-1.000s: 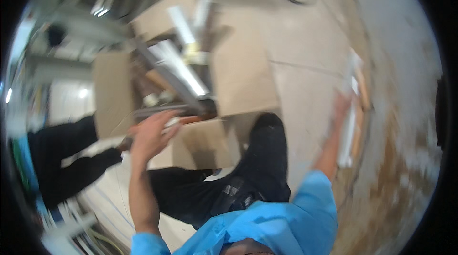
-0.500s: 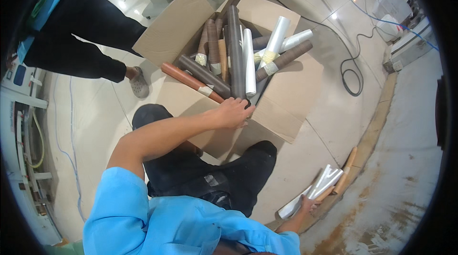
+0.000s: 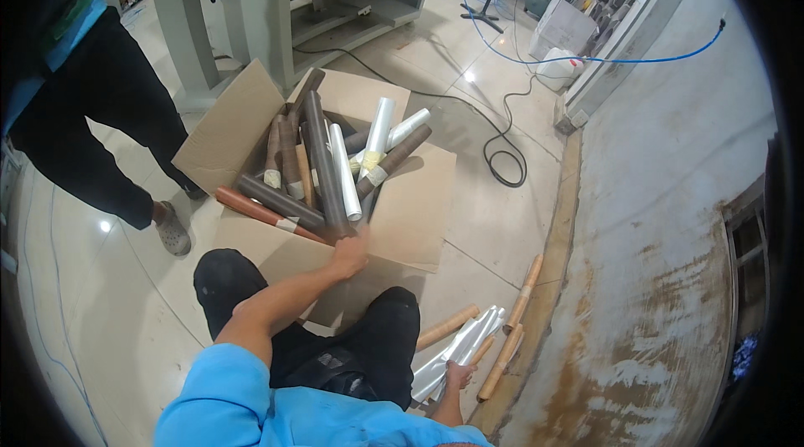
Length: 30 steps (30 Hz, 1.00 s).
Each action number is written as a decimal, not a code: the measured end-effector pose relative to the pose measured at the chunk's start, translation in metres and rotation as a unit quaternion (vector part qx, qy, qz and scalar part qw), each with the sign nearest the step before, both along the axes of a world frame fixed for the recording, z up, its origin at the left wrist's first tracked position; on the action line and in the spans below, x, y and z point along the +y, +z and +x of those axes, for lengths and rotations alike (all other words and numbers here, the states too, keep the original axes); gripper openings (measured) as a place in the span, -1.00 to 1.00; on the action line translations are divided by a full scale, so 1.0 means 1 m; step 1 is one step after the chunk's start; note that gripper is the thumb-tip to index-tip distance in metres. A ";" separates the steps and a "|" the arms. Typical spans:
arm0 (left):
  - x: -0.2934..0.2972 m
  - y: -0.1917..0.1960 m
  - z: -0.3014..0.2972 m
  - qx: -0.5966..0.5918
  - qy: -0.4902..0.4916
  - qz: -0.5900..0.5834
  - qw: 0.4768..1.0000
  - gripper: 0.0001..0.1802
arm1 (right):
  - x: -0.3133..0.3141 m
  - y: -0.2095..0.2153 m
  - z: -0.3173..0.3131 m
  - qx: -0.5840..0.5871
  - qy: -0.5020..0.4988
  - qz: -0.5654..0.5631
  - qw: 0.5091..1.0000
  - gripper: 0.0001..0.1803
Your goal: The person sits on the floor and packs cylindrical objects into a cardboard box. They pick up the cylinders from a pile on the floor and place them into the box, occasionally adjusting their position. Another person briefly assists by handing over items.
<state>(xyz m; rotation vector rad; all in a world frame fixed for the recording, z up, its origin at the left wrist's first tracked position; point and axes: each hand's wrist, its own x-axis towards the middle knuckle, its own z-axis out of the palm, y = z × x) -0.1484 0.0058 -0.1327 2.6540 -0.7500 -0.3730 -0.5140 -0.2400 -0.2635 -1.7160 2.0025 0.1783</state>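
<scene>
An open cardboard box (image 3: 243, 125) stands on the tiled floor, filled with several rolls: dark brown, tan, reddish and silver-white. My left hand (image 3: 350, 253) rests at the box's near edge, fingers closed on the lower end of a long dark brown roll (image 3: 321, 164). My right hand (image 3: 457, 376) is low at my right side, gripping shiny silver rolls (image 3: 459, 349) that lie on the floor by my knee. My legs in black trousers are between the two hands.
Several tan cardboard tubes (image 3: 525, 292) lie along the wall base on the right. Another person in black trousers and sandals (image 3: 173, 232) stands left of the box. A black cable (image 3: 506, 164) coils behind the box; a grey machine frame (image 3: 251, 3) stands further back.
The view has swung and steadied over the box. My left hand stays at the box's near edge on the dark roll. My right hand still holds the silver rolls, now nearer my knee.
</scene>
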 end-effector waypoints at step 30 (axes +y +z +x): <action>-0.033 0.083 -0.039 0.279 0.016 -0.342 0.897 -0.17 | 0.070 0.148 0.078 -0.661 0.093 0.066 0.742 -0.23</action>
